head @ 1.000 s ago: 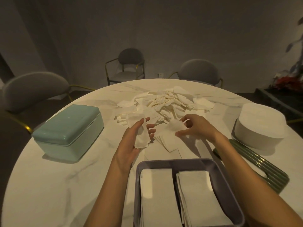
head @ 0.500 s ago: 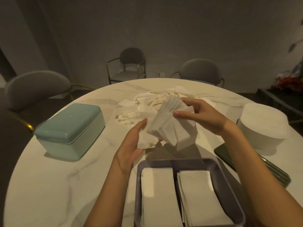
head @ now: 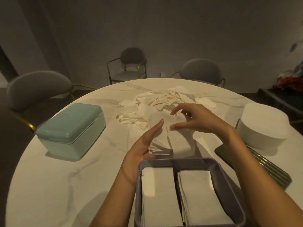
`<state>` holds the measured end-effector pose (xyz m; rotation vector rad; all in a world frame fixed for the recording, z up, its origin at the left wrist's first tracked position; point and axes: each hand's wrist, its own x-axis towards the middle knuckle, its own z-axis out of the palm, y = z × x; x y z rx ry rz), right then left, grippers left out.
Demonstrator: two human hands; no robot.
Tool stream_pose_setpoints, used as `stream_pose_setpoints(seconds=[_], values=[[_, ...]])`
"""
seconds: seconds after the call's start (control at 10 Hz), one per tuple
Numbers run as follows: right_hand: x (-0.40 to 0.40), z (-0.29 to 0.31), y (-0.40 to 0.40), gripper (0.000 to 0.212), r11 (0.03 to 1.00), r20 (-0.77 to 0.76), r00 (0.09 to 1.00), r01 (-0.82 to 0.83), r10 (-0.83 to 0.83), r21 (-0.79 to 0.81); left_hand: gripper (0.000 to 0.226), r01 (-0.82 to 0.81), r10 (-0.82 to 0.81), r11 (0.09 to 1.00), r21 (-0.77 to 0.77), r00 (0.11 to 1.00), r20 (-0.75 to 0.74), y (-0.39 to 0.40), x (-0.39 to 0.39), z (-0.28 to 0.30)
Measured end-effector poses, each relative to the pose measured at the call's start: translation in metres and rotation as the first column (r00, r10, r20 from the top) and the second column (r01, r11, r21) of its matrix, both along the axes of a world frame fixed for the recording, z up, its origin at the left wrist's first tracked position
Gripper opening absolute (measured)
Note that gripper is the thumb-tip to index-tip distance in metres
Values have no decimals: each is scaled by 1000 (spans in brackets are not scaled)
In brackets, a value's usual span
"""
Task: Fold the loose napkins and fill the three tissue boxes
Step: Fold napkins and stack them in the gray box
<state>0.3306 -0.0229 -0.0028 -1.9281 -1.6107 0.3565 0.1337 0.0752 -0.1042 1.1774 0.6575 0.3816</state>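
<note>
No readable text, labels, brands or numbers anywhere in view.

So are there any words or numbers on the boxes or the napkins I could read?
None: no words, numbers or signs show anywhere.
Teal tissue box: plain lid, no label.
Purple tissue box: plain.
White round box: plain.
Folded napkins: blank.
</note>
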Motion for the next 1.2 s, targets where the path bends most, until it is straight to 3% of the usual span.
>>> stream_pose_setpoints(seconds=[0.1,0.2,0.3,0.4,0.5,0.6,0.7,0.8,0.9,1.0,1.2], values=[[4,1,0,42,999,-2,999,33,-33,-26,67,-23,27,998,-60,997,68,-1,1,5],[5,7,-3,37,999,3,1000,26,-26,-22,50,97,13,923,-373,960,280,-12,3,21],[5,17,-11,39,996,-128,988,-92,91,2,49,117,28,919,-377,933,358,-10,5,26],[-3,20,-10,35,981,-344,920,-161,188,107,58,68,64,927,-368,940,336,-8,7,26],[-14,10,1,36,983,-402,906,-64,130,173,58,50,55,934,-354,958,282,-15,8,32],[-19,-6,14,31,967,-366,929,140,-55,212,62,42,19,968,-246,970,241,-15,16,40],[-18,-17,20,31,932,-312,938,239,-148,274,53,101,-51,962,-255,979,197,-14,14,31],[-14,-18,19,31,901,-310,937,269,-163,340,36,140,-130,986,-94,987,98,-12,17,23],[-8,-16,16,27,866,-315,928,319,-201,385,23,169,-154,983,-68,971,184,-14,16,31],[-4,-10,12,25,855,-347,926,296,-148,425,38,112,-96,992,-53,966,241,-6,11,23],[-11,-3,11,23,783,-142,988,138,-65,607,67,-102,103,993,62,995,-10,3,0,6]])
